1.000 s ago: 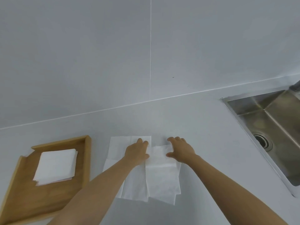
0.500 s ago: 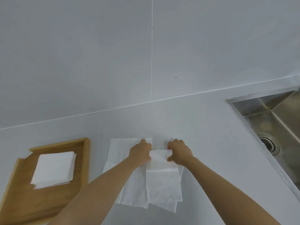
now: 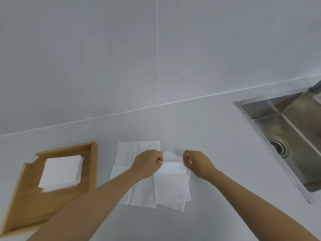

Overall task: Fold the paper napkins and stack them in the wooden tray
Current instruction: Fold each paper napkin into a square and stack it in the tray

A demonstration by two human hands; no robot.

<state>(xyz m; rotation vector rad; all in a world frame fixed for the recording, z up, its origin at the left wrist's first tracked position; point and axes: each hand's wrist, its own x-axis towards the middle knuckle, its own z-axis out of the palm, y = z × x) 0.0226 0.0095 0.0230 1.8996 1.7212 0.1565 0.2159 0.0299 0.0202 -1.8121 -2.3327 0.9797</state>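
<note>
A narrow white paper napkin lies on the grey counter in front of me, its far edge lifted and curling toward me. My left hand pinches that edge's left corner and my right hand pinches its right corner. Under it, to the left, lies a wider unfolded white napkin. At the left stands the wooden tray, holding a stack of folded white napkins.
A steel sink with a drain is sunk into the counter at the right. A grey tiled wall rises behind the counter. The tray's near left corner runs out of view.
Both hands went from lying flat on the napkin's far end to pinching its corners. They have lifted that edge and drawn it toward me.
</note>
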